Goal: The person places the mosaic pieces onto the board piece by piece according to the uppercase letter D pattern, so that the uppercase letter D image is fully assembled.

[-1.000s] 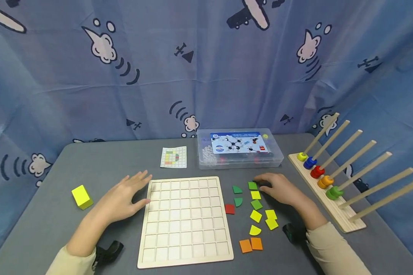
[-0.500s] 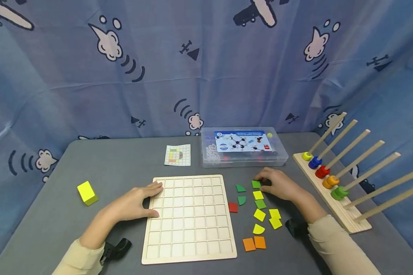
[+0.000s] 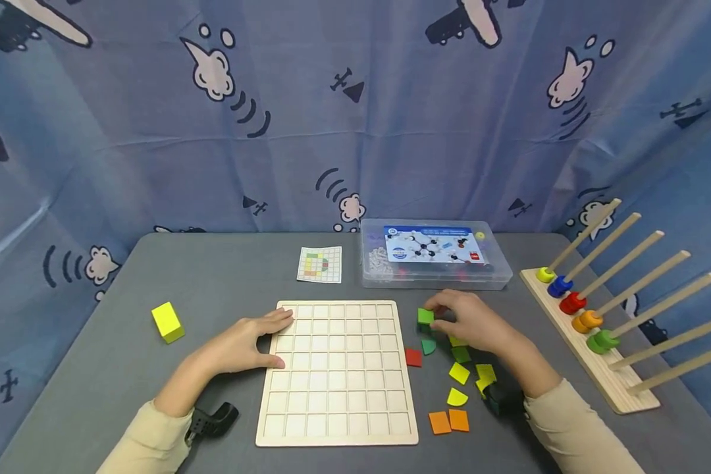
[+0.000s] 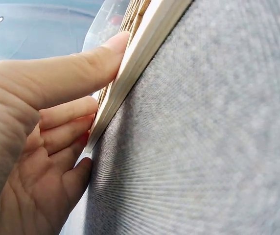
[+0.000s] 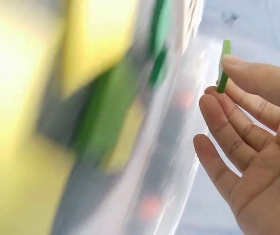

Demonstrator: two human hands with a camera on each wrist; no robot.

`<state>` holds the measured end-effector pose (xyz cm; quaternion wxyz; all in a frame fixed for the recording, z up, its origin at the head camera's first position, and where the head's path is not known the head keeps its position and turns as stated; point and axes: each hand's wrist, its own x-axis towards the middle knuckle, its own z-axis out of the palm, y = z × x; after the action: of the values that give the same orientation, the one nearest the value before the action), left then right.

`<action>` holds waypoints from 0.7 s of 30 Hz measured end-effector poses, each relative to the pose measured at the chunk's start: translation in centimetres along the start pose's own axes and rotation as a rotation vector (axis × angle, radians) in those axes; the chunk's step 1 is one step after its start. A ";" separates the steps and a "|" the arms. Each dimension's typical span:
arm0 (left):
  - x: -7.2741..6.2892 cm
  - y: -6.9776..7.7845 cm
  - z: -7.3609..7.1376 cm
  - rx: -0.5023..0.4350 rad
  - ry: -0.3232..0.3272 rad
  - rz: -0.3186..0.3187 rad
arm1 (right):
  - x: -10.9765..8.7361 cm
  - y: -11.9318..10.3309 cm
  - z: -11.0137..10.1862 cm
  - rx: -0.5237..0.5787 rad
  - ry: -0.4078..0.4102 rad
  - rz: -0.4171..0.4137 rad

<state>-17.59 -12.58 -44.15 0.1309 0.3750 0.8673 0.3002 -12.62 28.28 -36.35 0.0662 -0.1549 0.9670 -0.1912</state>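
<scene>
A wooden grid board (image 3: pixel 339 375) lies flat on the table. My left hand (image 3: pixel 245 343) rests on its left edge; in the left wrist view the thumb (image 4: pixel 96 63) lies along the rim with the fingers spread farther along it. My right hand (image 3: pixel 471 320) pinches a green square tile (image 3: pixel 425 316) between thumb and fingertips, raised off the table. In the right wrist view the same green tile (image 5: pixel 224 66) is seen edge-on. Below the right hand lie yellow tiles (image 3: pixel 459 373), a green tile (image 3: pixel 461 354), a dark green quarter-round tile (image 3: pixel 428 347), a red tile (image 3: pixel 413 357) and orange tiles (image 3: pixel 440 422).
A printed pattern card (image 3: pixel 320 264) lies behind the board, beside a clear plastic box (image 3: pixel 435 273). On the right stands a wooden peg rack (image 3: pixel 619 372) with coloured rings and tall pegs. A yellow block (image 3: pixel 168 322) sits at the left. A patterned curtain (image 3: pixel 308 118) hangs behind.
The right hand has picked up the green square tile from the top of the tile group and moved it left toward the board. The left hand has come onto the board's left edge.
</scene>
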 end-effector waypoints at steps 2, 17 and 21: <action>0.0 -0.1 0.0 -0.004 -0.004 -0.004 | 0.7 -1.5 0.6 0.009 0.007 -0.045; 0.2 -0.2 0.0 -0.015 -0.003 -0.014 | 9.1 -11.7 5.9 0.045 -0.114 -0.284; 0.0 -0.2 0.0 -0.024 -0.017 -0.023 | 10.5 -12.8 6.9 -0.018 -0.153 -0.276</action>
<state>-17.68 -12.70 -44.22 0.1461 0.3660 0.8667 0.3057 -17.75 11.21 -38.46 0.1115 -0.3012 0.9303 -0.1774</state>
